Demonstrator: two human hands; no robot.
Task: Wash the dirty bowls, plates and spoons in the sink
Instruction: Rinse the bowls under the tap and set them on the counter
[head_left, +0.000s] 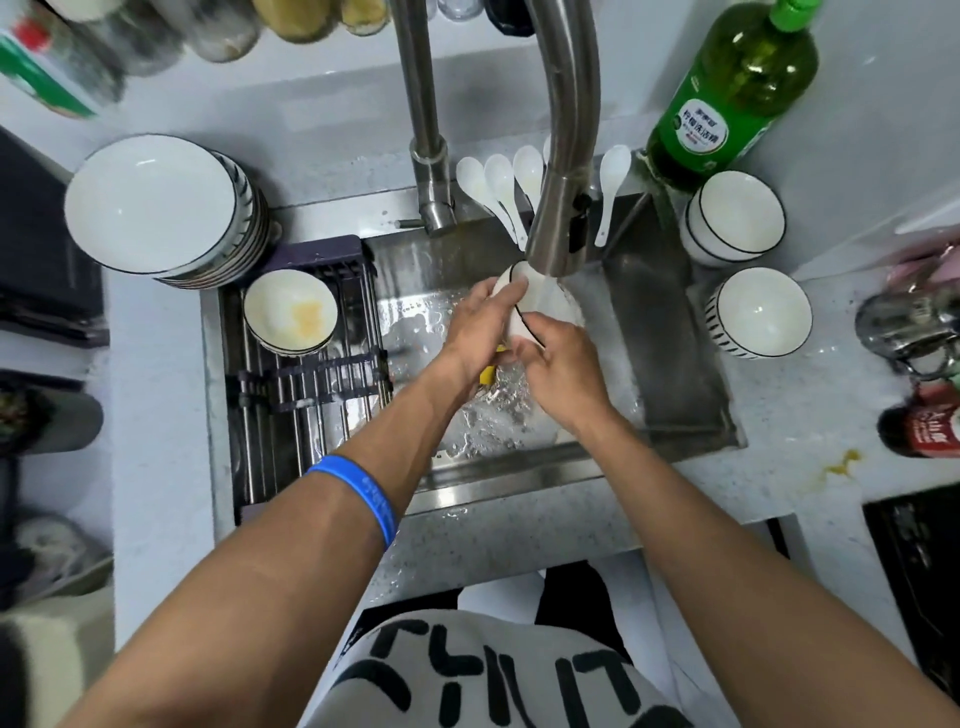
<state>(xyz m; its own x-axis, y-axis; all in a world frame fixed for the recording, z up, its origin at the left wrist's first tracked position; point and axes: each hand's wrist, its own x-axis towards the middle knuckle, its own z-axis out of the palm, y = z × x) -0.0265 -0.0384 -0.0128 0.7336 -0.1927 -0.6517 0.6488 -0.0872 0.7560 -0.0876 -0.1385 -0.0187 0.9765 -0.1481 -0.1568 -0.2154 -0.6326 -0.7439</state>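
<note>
Nearest to us is our white shirt with black lettering (493, 680), and from there our two bare forearms reach out over the steel sink (670, 332), the left one wearing a blue rubber wristband (363, 493). Our left hand (480, 322) has its grip curled round the rim of a small white bowl with a thin black edge (540, 301), while our right hand (558, 369) has its grip closed on the bowl's lower side. We hold the bowl tilted under running water from the brushed steel tap (563, 171). A yellow sponge (491, 371) peeks out beneath our left hand. On the dark drying rack (311, 384) over the sink's left part sits a stack of stained white bowls (291, 312). White ceramic spoons (498, 182) line the back edge, beside a green detergent bottle (727, 98). Large white plates (161, 208) are stacked on the pale desk (779, 457) at left, and two clean bowls (748, 270) stand at right.
</note>
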